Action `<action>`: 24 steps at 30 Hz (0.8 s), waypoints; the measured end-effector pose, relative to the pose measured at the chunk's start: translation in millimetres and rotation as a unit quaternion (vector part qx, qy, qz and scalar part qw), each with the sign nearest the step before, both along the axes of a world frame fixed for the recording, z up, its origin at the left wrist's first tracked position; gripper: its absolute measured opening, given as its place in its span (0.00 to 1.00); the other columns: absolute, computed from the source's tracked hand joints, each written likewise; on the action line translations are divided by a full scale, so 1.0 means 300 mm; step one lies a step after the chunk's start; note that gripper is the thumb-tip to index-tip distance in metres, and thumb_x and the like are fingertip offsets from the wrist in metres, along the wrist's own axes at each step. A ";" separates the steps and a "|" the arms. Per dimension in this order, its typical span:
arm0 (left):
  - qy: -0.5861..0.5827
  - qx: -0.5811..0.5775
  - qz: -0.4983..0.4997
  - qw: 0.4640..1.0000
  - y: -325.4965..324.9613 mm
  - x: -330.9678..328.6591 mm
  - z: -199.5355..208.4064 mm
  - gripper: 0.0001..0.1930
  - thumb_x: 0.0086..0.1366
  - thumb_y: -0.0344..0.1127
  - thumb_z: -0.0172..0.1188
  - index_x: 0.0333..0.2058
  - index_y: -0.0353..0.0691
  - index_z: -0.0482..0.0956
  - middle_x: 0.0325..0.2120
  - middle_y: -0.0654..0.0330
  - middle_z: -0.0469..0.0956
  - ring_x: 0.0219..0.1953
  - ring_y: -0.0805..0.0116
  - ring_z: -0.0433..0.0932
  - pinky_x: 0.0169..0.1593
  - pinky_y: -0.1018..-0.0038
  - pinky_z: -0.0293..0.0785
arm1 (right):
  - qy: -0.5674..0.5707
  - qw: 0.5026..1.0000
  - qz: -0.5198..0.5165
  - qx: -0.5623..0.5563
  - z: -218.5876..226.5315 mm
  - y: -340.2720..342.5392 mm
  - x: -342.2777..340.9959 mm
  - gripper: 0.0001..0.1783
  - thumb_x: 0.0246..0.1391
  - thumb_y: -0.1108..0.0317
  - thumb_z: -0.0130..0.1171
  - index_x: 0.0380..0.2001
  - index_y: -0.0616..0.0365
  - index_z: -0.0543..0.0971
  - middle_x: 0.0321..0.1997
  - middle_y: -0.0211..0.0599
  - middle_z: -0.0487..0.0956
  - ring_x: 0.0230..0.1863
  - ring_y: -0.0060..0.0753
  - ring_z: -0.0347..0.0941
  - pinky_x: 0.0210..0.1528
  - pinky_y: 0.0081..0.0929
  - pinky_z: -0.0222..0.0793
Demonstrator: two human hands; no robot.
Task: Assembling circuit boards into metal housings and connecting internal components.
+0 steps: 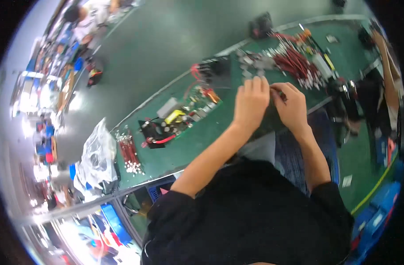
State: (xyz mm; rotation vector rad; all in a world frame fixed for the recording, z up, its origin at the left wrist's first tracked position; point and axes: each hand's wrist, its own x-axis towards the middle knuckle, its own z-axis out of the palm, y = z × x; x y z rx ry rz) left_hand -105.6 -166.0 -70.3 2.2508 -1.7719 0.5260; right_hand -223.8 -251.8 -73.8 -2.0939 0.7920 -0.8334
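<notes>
I look down on a long green workbench (211, 132) that runs diagonally across a workshop with a grey-green floor, other cluttered benches blurred along the left rim. My two hands meet near the bench's middle: my left hand (251, 104) lies palm-down with fingers curled over a dark flat piece (266, 119), and my right hand (291, 106) pinches at the same piece from the other side, fingertips bent inward. Both are closed on it, though what the piece is I cannot tell, since the hands cover most of it. I count one circuit board (184, 115), green, studded with a yellow block, a grey box and small cylinders, lying to the left of my hands with a red wire looping off it. Two heaps of red wires with metal ends show: a small bundle (129, 152) near the bench's left end and a large spread pile (297, 62) beyond my hands. One crumpled clear plastic bag (98, 157) sits at the left end.
</notes>
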 end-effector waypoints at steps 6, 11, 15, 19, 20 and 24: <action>-0.081 0.027 0.075 0.994 -0.052 0.009 -0.091 0.17 0.49 0.31 0.63 0.40 0.37 0.75 0.35 0.60 0.72 0.42 0.67 0.73 0.37 0.79 0.76 | 0.059 0.995 -0.019 -0.077 -0.033 -0.144 0.166 0.15 0.52 0.61 0.66 0.31 0.64 0.80 0.31 0.49 0.80 0.35 0.55 0.77 0.37 0.43 0.72; -0.064 -0.017 0.086 0.994 -0.016 0.016 -0.119 0.17 0.53 0.31 0.58 0.42 0.34 0.76 0.38 0.59 0.75 0.40 0.68 0.76 0.35 0.80 0.77 | 0.155 0.985 -0.025 -0.073 -0.006 -0.166 0.216 0.14 0.48 0.62 0.64 0.28 0.65 0.80 0.27 0.52 0.80 0.33 0.57 0.78 0.36 0.44 0.73; -0.066 -0.052 0.058 0.995 -0.004 0.016 -0.137 0.15 0.53 0.31 0.57 0.40 0.33 0.76 0.36 0.58 0.76 0.41 0.68 0.77 0.35 0.81 0.78 | 0.172 0.983 0.006 -0.068 0.005 -0.184 0.186 0.13 0.45 0.64 0.62 0.28 0.64 0.80 0.27 0.53 0.80 0.34 0.58 0.78 0.38 0.45 0.72; 0.046 -0.027 -0.035 0.998 0.052 0.019 -0.069 0.15 0.52 0.30 0.56 0.40 0.35 0.74 0.37 0.57 0.74 0.41 0.64 0.76 0.42 0.76 0.76 | 0.112 0.984 0.023 -0.134 0.023 -0.139 0.148 0.11 0.49 0.66 0.59 0.31 0.64 0.79 0.31 0.50 0.79 0.35 0.57 0.76 0.38 0.44 0.71; 0.103 -0.041 -0.049 0.993 0.093 0.003 -0.012 0.18 0.52 0.29 0.56 0.44 0.34 0.74 0.39 0.54 0.74 0.42 0.59 0.76 0.45 0.71 0.76 | 0.101 0.986 0.031 -0.128 0.024 -0.130 0.127 0.09 0.52 0.70 0.58 0.33 0.65 0.79 0.33 0.48 0.79 0.33 0.52 0.77 0.37 0.38 0.72; 0.216 -0.142 -0.042 0.965 0.309 -0.024 0.057 0.21 0.54 0.26 0.57 0.48 0.33 0.74 0.42 0.54 0.75 0.45 0.55 0.75 0.49 0.67 0.75 | 0.062 0.996 0.061 -0.015 0.049 -0.065 0.072 0.06 0.54 0.75 0.58 0.35 0.66 0.79 0.31 0.40 0.78 0.29 0.31 0.75 0.34 0.26 0.70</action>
